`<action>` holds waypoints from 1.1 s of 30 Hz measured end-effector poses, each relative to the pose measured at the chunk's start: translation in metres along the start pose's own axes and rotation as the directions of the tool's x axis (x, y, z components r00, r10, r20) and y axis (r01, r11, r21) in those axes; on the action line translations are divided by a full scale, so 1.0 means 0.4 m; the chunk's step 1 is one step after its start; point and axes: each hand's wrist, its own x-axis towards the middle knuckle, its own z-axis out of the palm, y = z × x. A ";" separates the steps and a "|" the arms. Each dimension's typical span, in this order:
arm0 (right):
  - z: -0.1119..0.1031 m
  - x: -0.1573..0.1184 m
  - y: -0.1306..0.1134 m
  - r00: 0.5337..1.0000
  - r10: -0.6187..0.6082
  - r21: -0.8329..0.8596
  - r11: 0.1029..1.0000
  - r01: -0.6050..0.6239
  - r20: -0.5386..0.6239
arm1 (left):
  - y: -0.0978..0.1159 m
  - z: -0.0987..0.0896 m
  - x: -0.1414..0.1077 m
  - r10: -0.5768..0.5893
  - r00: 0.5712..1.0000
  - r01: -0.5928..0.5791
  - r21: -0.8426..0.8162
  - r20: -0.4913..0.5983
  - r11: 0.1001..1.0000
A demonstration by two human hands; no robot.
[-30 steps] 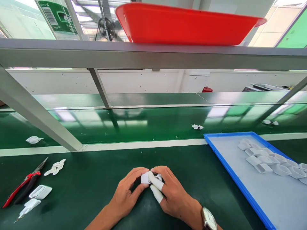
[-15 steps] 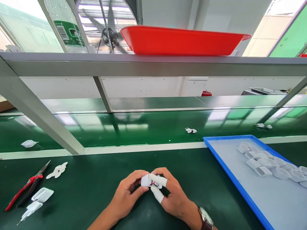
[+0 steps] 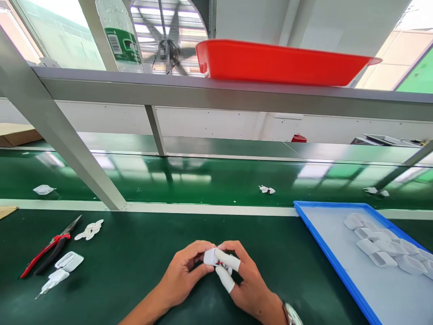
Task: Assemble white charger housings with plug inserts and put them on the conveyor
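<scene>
Between both hands, just above the green table, is a small white plastic housing with a bit of red wire showing at its right end. My left hand pinches the housing's left side between thumb and fingers. White finger covers sit on the thumb and index finger of my right hand, which closes on the wired end; the inner part there is mostly hidden. To the left lie red-and-black needle-nose pliers, a cluster of flat white pieces and a white housing with parts.
A blue-rimmed tray at right holds several white housings. Behind the table runs a glossy green belt bearing small white parts. Overhead, a metal shelf carries a red tray and a plastic bottle.
The view has tilted and shifted slightly, so the shelf and pliers appear further right. Both hands keep their grip on the white housing, which is turned a little.
</scene>
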 end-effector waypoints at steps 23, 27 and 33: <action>-0.002 0.000 -0.015 0.995 -0.092 -0.222 0.970 0.098 0.033 | -0.015 0.003 0.007 -0.089 0.996 0.088 -0.247 0.006 0.965; 0.003 0.003 -0.022 0.997 -0.075 -0.210 0.975 0.070 -0.012 | -0.012 0.000 0.007 -0.105 0.994 0.110 -0.286 0.034 0.952; 0.000 0.014 -0.039 0.996 -0.088 -0.254 0.963 0.087 0.010 | -0.005 0.000 0.004 -0.089 0.996 0.092 -0.276 0.022 0.957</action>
